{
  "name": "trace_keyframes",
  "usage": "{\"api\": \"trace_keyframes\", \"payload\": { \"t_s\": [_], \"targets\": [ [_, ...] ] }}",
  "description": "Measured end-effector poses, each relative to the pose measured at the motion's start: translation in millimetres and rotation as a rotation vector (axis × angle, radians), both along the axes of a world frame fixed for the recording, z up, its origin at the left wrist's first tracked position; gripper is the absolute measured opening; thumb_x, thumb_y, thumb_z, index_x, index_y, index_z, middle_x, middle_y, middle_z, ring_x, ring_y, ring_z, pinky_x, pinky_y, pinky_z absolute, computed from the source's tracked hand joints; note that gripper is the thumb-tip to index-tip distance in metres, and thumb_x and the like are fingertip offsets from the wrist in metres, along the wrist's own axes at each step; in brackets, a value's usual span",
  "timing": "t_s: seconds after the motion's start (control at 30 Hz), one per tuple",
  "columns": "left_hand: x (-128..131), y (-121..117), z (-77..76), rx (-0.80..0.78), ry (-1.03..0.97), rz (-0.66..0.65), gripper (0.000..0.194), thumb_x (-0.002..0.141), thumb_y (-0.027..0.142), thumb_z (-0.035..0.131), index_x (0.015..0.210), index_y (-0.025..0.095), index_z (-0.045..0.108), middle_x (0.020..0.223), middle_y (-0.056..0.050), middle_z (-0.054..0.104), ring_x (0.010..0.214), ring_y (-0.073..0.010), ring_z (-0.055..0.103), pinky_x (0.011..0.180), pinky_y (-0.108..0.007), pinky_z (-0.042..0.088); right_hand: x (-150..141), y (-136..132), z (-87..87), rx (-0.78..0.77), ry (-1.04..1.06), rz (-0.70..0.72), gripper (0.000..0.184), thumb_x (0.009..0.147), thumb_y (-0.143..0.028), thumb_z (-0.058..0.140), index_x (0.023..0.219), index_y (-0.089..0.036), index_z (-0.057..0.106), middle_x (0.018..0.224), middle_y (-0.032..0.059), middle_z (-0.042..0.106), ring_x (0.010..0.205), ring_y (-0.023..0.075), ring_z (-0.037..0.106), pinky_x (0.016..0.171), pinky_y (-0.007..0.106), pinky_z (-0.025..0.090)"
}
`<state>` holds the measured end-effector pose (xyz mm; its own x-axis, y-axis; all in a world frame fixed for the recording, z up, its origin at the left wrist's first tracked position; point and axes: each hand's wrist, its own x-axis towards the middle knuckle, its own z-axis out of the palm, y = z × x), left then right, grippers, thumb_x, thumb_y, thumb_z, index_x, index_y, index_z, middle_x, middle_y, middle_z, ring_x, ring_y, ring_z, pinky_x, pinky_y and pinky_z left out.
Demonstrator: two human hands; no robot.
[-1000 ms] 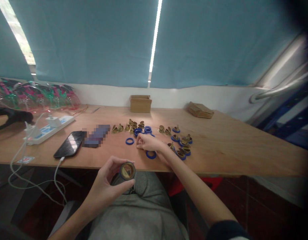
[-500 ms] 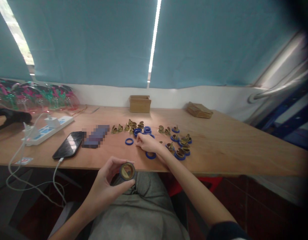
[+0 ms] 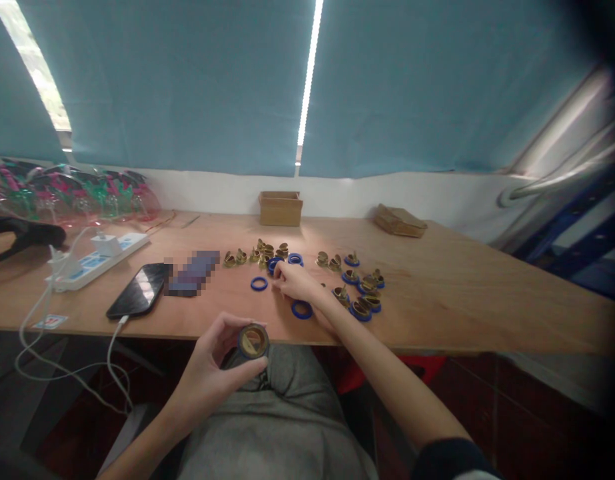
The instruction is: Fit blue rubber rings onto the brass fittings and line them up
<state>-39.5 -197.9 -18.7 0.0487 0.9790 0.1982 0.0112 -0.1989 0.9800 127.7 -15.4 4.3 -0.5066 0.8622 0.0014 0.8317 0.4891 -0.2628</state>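
Between the thumb and fingers of my left hand (image 3: 224, 360) is a round brass-coloured fitting (image 3: 253, 341) with a dark rim, held above my lap with its hollow side toward me. Over the table, my right hand (image 3: 293, 283) has its fingers drawn together and pointing down; what they hold, if anything, is hidden. Close by lie a loose blue ring (image 3: 259, 284), another blue ring (image 3: 302, 309) under the wrist and more blue rings (image 3: 295, 259) behind the hand. Several bare brass fittings (image 3: 267, 252) sit further back. To the right stand brass fittings with blue rings around them (image 3: 360, 309).
A phone (image 3: 140, 291) on a charging cable and a pixelated flat object (image 3: 194, 272) lie left of the parts. Beyond them are a white power strip (image 3: 100, 262) and clear plastic bottles (image 3: 82, 200). An open cardboard box (image 3: 280, 209) and a flattened one (image 3: 400, 221) stand at the back.
Almost nothing differs. My right hand has shifted slightly at the blue rings, and the whole view has moved a little. The left hand still holds the brass fitting.
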Motion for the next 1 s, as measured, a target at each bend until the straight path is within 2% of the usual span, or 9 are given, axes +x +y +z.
{"api": "trace_keyframes", "payload": {
  "t_s": [0.23, 0.47, 0.8, 1.0],
  "targets": [
    [0, 0, 0.7, -0.011, -0.019, 0.001, 0.036, 0.074, 0.016, 0.080, 0.101, 0.021, 0.057, 0.112, -0.007, 0.072, 0.104, -0.0210, 0.067, 0.093, -0.032, 0.050, -15, 12, 4.7, 0.097, -0.060, 0.060, 0.031, 0.095, -0.031, 0.060, 0.123, -0.017, 0.058, 0.123, 0.0091, 0.061, 0.103, 0.0230, 0.063, 0.086, 0.043, 0.055],
    [-2, -1, -1.4, -0.009, -0.017, -0.021, 0.036, 0.075, 0.017, 0.079, 0.102, 0.022, 0.056, 0.111, -0.005, 0.072, 0.104, -0.0191, 0.066, 0.094, -0.029, 0.048, -7, 10, 1.2, 0.202, -0.150, 0.021, 0.031, 0.096, -0.031, 0.060, 0.123, -0.017, 0.058, 0.123, 0.0091, 0.060, 0.103, 0.0229, 0.063, 0.086, 0.043, 0.055],
    [-2, 0, -2.3, -0.006, 0.005, -0.028, 0.036, 0.076, 0.017, 0.078, 0.103, 0.022, 0.054, 0.113, -0.004, 0.071, 0.105, -0.0179, 0.065, 0.095, -0.029, 0.047, -14, 20, -3.2, 0.241, -0.215, 0.005, 0.031, 0.096, -0.031, 0.059, 0.123, -0.017, 0.058, 0.123, 0.0092, 0.060, 0.102, 0.0228, 0.063, 0.085, 0.043, 0.055],
    [-2, -1, -0.6, 0.007, 0.005, -0.017, 0.035, 0.076, 0.017, 0.078, 0.103, 0.022, 0.055, 0.114, -0.005, 0.071, 0.105, -0.0179, 0.065, 0.093, -0.028, 0.048, -14, 23, 1.0, 0.236, -0.227, 0.008, 0.031, 0.095, -0.031, 0.060, 0.123, -0.017, 0.058, 0.123, 0.0092, 0.061, 0.103, 0.0230, 0.063, 0.086, 0.043, 0.055]
  ]
}}
